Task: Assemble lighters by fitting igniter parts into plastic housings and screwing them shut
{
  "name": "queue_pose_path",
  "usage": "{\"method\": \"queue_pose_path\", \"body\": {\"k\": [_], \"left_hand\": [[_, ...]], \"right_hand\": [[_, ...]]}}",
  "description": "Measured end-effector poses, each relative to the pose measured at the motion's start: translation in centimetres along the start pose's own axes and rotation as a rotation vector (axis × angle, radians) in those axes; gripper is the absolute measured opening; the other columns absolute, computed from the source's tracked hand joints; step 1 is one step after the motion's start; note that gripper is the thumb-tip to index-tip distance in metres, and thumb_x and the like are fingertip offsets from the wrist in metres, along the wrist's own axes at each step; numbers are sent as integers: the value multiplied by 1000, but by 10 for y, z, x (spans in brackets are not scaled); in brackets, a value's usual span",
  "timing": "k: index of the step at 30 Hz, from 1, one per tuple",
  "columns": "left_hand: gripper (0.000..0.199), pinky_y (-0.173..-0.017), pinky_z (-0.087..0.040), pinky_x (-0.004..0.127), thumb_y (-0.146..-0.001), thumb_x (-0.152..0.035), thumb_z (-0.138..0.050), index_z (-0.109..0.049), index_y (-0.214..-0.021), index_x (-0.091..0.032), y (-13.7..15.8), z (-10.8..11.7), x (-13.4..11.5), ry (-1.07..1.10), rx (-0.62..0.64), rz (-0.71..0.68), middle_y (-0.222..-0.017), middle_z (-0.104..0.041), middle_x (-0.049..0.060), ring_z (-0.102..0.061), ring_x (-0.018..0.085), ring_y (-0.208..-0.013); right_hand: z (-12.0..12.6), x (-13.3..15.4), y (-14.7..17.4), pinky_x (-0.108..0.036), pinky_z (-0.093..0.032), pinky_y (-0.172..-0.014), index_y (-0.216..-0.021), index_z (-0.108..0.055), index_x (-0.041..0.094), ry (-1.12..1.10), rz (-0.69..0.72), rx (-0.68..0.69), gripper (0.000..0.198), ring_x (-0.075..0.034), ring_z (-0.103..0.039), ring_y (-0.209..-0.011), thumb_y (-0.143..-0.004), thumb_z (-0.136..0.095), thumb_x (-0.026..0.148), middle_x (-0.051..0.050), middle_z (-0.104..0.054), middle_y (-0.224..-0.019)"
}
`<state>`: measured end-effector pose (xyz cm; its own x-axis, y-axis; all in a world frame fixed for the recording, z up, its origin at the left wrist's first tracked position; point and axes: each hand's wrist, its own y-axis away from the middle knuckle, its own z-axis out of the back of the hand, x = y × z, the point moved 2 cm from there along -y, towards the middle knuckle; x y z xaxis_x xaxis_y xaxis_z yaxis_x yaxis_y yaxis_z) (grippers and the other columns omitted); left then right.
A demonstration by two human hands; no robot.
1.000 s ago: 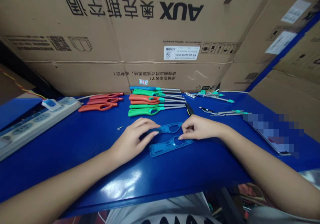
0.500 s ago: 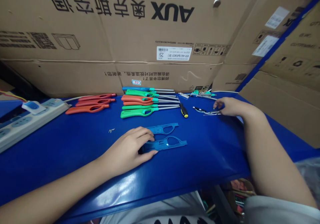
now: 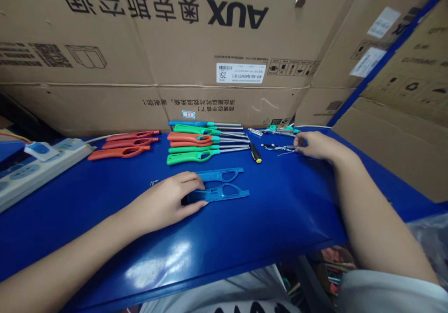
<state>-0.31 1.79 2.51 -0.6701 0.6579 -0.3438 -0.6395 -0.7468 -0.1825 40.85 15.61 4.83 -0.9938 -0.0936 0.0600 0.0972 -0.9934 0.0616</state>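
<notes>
Two blue lighter casing halves, a nearer one (image 3: pixel 227 191) and a farther one (image 3: pixel 226 175), lie side by side on the blue table with their hollow sides up. My left hand (image 3: pixel 175 201) is closed around the handle end of the nearer half, thumb on the close side, fingertips reaching between the two. At the right, my right hand (image 3: pixel 313 145) pinches a small igniter with thin white wires (image 3: pixel 280 148) and a black end pointing left. Its fingertips cover part of the igniter. A black and yellow screwdriver (image 3: pixel 256 153) lies left of it.
Assembled lighters (image 3: pixel 192 157) in green, orange and blue lie in a stack at the back. Red casings (image 3: pixel 121 152) rest farther left, near a white power strip (image 3: pixel 42 168). Small screws (image 3: pixel 154 182) lie by my left hand. Cardboard (image 3: pixel 175 38) walls the back.
My left hand and the blue casing halves have shifted slightly left. My right hand has closed on the wired igniter and moved a little left with it.
</notes>
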Motion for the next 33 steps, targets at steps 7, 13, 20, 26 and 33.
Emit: {"method": "queue_pose_path", "body": {"k": [7, 13, 20, 26, 33], "left_hand": [[25, -90, -57, 34, -96, -37, -59, -69, -109, -19, 0, 8, 2, -23, 33, -7, -111, -70, 9, -69, 22, -99], [27, -91, -56, 36, -99, -38, -56, -67, -112, -18, -1, 6, 3, -57, 63, -8, -113, -68, 9, -68, 24, -101], [26, -92, -55, 37, -100, -38, -55, -66, -113, -18, 0, 6, 4, -59, 84, -3, -114, -67, 9, -67, 24, -102], [28, -92, -55, 38, -100, -38, -54, -65, -114, -17, 1, 4, 5, -62, 98, 1, -114, -66, 9, -66, 24, -103], [27, -92, -55, 38, -100, -39, -55, -65, -116, -19, 2, 4, 6, -56, 96, 11, -116, -65, 8, -66, 24, -103]], "right_hand": [[5, 7, 4, -30, -40, -64, -92, -66, 22, 21, -22, -37, 13, -24, -66, -89, -79, -63, 22, -7, -73, -102], [0, 15, 5, -29, -45, -65, -94, -65, 20, -6, 34, 46, 17, -21, -66, -79, -77, -67, 18, -6, -72, -93], [-1, 7, 1, -29, -47, -70, -101, -65, 19, 29, 46, 11, 29, -22, -65, -85, -72, -69, 16, -8, -68, -98], [-8, -3, -3, -27, -44, -65, -88, -67, 20, 39, 2, 59, 18, -19, -65, -77, -72, -66, 12, -5, -72, -91], [-3, -4, -5, -28, -44, -70, -91, -69, 20, 42, 24, -6, 19, -21, -65, -83, -76, -61, 12, -7, -72, -95]]}}
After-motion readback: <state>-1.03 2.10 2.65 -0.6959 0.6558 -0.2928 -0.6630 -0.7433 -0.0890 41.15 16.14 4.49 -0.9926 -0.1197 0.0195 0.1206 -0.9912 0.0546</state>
